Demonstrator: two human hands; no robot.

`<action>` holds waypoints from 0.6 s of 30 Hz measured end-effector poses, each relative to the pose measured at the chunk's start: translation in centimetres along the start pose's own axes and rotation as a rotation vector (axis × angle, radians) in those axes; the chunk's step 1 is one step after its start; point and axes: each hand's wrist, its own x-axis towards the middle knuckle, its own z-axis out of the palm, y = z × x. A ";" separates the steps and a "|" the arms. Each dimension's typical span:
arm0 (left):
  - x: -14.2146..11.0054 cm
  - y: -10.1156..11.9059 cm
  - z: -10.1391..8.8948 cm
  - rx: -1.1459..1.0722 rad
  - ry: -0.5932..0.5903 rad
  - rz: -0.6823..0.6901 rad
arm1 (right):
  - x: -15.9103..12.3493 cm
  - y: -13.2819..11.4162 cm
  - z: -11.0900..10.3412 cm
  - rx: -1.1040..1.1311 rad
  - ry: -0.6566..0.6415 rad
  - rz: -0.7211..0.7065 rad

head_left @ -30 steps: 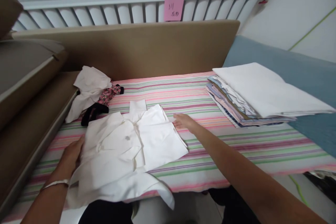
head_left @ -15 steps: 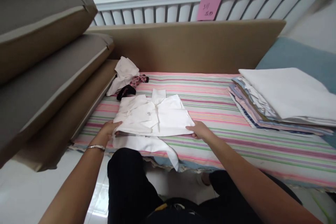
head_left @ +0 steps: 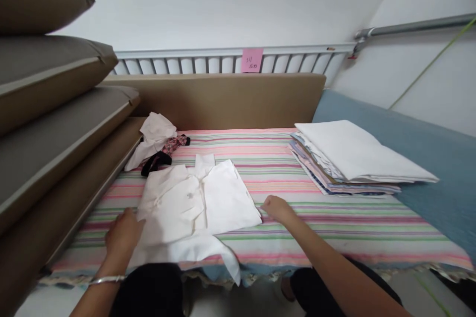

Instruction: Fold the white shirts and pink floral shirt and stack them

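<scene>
A white long-sleeved shirt (head_left: 228, 203) lies folded on the striped bed sheet (head_left: 275, 245), a small mark on its left part. One white sleeve hangs over the bed's front edge. My left hand (head_left: 124, 235), with a silver bangle on the wrist, is at the shirt's lower left edge; its fingers are blurred, and their grip does not show clearly. Beside the shirt's right edge, my right hand (head_left: 277, 209) has its fingers curled in, with no cloth visible in them.
At the right lies a stack of folded clothes (head_left: 357, 156) topped with white cloth. Crumpled garments (head_left: 158, 133) lie at the back left, against piled brown cushions (head_left: 70, 109). Behind the bed stand a brown board (head_left: 230, 101) and a white radiator with a pink note (head_left: 252, 61).
The right hand has come off the shirt's lower right corner. The left hand has shifted along the left edge, and the shirt lies flatter. My view has tilted up and moved right.
</scene>
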 end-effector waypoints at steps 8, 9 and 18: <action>0.3 12.6 5.3 -0.265 0.103 0.612 | 4.8 -5.2 1.2 -0.350 0.303 -0.670; 0.6 14.0 5.9 -0.250 0.084 0.611 | 5.6 -5.9 1.9 -0.426 0.312 -0.730; 8.0 21.8 8.6 -0.055 -0.091 0.188 | 10.5 -8.7 4.2 -0.845 0.385 -0.864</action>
